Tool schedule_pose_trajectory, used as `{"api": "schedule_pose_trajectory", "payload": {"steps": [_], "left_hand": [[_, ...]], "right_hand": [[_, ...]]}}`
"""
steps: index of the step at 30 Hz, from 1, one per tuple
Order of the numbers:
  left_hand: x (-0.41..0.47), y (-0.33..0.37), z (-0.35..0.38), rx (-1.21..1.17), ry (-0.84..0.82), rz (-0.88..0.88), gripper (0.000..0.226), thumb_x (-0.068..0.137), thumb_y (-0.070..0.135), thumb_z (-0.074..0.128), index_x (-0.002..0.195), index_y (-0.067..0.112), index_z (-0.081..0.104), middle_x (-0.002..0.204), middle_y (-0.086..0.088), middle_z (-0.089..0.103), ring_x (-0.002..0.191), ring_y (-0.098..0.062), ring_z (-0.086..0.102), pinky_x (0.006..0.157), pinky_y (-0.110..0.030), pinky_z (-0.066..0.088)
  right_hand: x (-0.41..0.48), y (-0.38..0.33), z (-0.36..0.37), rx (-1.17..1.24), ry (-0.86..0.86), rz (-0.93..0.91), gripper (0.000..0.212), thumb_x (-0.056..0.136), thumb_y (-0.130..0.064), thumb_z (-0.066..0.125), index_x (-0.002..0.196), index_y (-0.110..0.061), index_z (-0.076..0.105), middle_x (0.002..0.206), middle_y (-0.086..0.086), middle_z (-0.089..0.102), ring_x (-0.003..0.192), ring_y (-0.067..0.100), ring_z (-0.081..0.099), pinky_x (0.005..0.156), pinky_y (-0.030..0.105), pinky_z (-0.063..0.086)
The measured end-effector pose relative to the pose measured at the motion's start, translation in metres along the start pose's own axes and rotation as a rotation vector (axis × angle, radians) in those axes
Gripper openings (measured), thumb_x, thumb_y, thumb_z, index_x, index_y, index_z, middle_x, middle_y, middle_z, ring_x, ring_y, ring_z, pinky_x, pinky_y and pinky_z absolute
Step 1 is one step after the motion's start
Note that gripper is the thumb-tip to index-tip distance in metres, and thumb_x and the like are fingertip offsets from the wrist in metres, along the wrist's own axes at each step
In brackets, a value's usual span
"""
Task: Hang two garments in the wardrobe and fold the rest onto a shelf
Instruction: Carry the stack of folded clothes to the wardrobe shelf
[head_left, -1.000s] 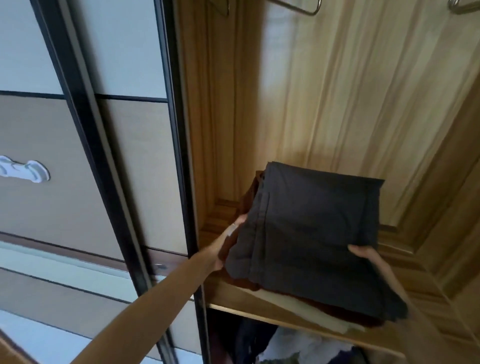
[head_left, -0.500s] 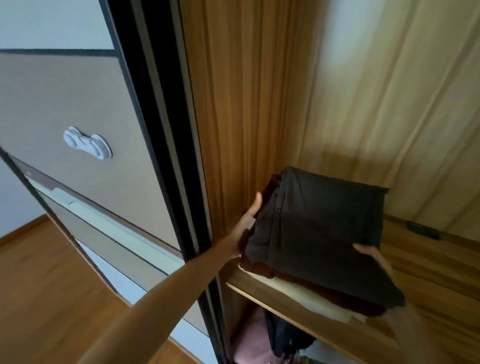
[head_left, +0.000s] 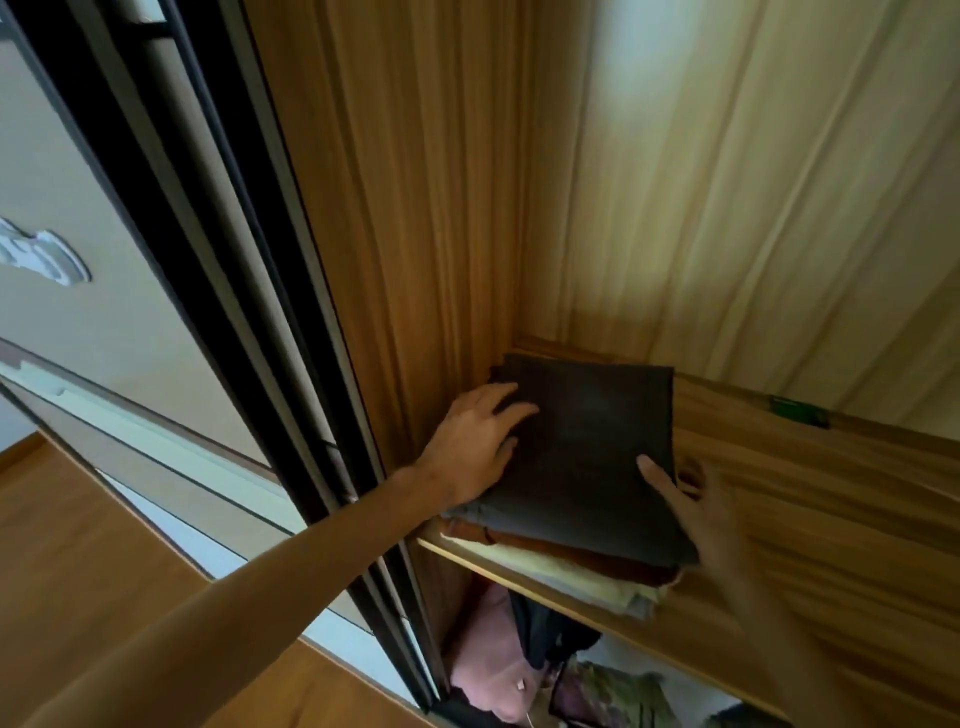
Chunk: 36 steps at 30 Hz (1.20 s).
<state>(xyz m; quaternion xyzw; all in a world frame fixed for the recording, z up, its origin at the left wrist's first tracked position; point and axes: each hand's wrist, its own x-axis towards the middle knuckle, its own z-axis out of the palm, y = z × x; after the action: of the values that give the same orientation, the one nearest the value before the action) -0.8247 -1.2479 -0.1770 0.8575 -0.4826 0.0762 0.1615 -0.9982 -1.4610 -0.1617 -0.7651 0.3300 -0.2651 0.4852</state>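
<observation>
Where it lies folded, garment looks dark grey.

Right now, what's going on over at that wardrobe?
A person is settling a stack of folded clothes at the left end of the wooden shelf inside the wardrobe. The left hand lies flat, fingers spread, on the dark grey folded garment on top. The right hand is at the stack's right edge, thumb on top; blur hides whether it grips. Beneath are a rust-brown garment and a pale yellow garment.
</observation>
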Motion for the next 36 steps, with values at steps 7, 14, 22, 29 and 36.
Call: {"api": "schedule_pose_trajectory", "payload": {"steps": [7, 14, 22, 29, 36], "left_hand": [[-0.051, 0.019, 0.038, 0.287, -0.39, 0.096, 0.149, 0.054, 0.089, 0.066, 0.154, 0.03, -0.027, 0.163, -0.011, -0.031, 0.15, -0.03, -0.027, 0.112, -0.067, -0.015], [-0.015, 0.003, 0.065, 0.435, -0.335, 0.02, 0.144, 0.068, 0.054, 0.083, 0.151, 0.033, -0.033, 0.165, -0.009, -0.027, 0.153, -0.032, -0.018, 0.114, -0.072, 0.008], [0.067, -0.031, 0.073, 0.471, -0.368, -0.099, 0.145, 0.066, 0.041, 0.09, 0.154, 0.033, -0.025, 0.167, -0.004, -0.023, 0.154, -0.03, -0.016, 0.115, -0.073, 0.003], [0.128, -0.057, 0.085, 0.466, -0.386, -0.062, 0.152, 0.059, 0.038, 0.094, 0.154, 0.034, -0.026, 0.166, 0.001, -0.024, 0.154, -0.026, -0.016, 0.115, -0.07, 0.008], [0.178, -0.071, 0.097, 0.464, -0.356, -0.046, 0.151, 0.061, 0.042, 0.092, 0.154, 0.033, -0.026, 0.166, 0.001, -0.024, 0.154, -0.025, -0.016, 0.117, -0.068, 0.009]], "right_hand": [[-0.067, 0.06, 0.002, -0.648, -0.243, -0.547, 0.096, 0.069, -0.069, 0.07, 0.15, -0.041, 0.027, 0.162, -0.002, 0.018, 0.145, 0.024, 0.023, 0.108, 0.044, 0.035], [-0.061, 0.096, 0.056, -0.75, -0.234, -0.334, 0.132, 0.045, -0.054, 0.091, 0.154, -0.032, 0.02, 0.163, 0.016, 0.01, 0.133, 0.041, 0.047, 0.083, 0.039, 0.06], [0.025, 0.087, 0.091, -0.636, -0.245, -0.342, 0.125, 0.07, -0.043, 0.084, 0.151, -0.043, -0.011, 0.162, 0.008, -0.013, 0.136, 0.027, 0.046, 0.092, 0.028, 0.056], [0.084, 0.098, 0.109, -0.621, -0.199, -0.35, 0.126, 0.07, -0.041, 0.085, 0.151, -0.043, -0.011, 0.162, 0.007, -0.015, 0.125, 0.027, 0.056, 0.091, 0.032, 0.057], [0.135, 0.096, 0.117, -0.63, -0.181, -0.287, 0.127, 0.072, -0.038, 0.084, 0.147, -0.051, -0.016, 0.161, -0.001, -0.021, 0.12, 0.018, 0.06, 0.088, 0.029, 0.057]]}}
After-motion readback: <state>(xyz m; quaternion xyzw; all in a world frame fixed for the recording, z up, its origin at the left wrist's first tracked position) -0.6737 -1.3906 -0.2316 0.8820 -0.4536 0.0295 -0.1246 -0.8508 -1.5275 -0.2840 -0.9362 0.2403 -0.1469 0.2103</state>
